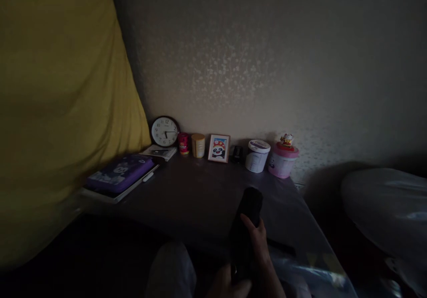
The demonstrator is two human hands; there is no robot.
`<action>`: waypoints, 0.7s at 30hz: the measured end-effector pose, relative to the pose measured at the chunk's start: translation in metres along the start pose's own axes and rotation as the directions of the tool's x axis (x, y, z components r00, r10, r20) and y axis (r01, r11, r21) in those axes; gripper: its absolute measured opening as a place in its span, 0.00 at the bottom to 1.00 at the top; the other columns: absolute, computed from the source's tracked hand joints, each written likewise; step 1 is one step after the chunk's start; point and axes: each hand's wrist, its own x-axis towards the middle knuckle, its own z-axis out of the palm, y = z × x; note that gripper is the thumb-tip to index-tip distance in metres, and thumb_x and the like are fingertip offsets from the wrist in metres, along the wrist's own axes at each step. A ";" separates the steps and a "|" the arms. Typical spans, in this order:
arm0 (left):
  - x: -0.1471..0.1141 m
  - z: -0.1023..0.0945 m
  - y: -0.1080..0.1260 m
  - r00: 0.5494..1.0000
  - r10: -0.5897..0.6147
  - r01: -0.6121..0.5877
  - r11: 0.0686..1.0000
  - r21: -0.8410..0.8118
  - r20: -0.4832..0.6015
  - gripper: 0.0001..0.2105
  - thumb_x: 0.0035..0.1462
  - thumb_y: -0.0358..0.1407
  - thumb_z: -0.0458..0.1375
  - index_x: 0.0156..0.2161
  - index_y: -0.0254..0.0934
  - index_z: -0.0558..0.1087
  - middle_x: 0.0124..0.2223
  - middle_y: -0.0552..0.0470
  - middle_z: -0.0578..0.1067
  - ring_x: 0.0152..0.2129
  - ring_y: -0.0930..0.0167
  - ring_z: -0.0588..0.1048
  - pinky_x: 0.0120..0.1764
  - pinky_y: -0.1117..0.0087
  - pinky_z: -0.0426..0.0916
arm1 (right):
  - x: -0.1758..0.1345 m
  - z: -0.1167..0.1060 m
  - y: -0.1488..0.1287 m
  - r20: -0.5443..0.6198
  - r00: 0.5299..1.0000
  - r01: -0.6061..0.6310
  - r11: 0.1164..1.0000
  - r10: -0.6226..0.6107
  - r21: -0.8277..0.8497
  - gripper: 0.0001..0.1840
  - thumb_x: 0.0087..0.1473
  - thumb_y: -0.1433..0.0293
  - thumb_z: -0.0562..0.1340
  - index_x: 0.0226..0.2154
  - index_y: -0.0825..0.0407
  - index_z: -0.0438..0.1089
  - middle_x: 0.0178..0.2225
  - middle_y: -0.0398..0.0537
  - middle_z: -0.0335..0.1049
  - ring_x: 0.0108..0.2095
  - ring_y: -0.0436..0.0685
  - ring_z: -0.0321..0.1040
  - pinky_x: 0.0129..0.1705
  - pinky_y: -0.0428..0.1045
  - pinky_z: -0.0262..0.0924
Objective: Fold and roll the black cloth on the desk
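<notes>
Over the near edge of the desk [193, 189], a long dark object [252, 201] tilts between the right hand [259, 241], wrapped around its side seemingly to steady it, and the left hand [226, 285] lower down, whose blurred grip I cannot tell.

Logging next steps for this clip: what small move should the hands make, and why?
Probably settle the left hand on the lower end of the long black rounded object: the right hand holds it higher up, while the left is blurred beside that dark end, its contact unclear.
</notes>
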 end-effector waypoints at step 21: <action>-0.003 0.020 -0.006 0.986 0.086 -0.056 0.977 0.207 -0.142 0.24 0.50 0.31 0.51 0.54 0.36 0.60 0.49 0.48 0.71 0.46 0.71 0.68 0.45 0.77 0.59 | -0.004 -0.004 0.008 0.056 0.997 0.051 0.998 -0.053 0.032 0.35 0.34 0.55 0.67 0.45 0.55 0.62 0.31 0.47 0.72 0.30 0.59 0.70 0.29 0.49 0.65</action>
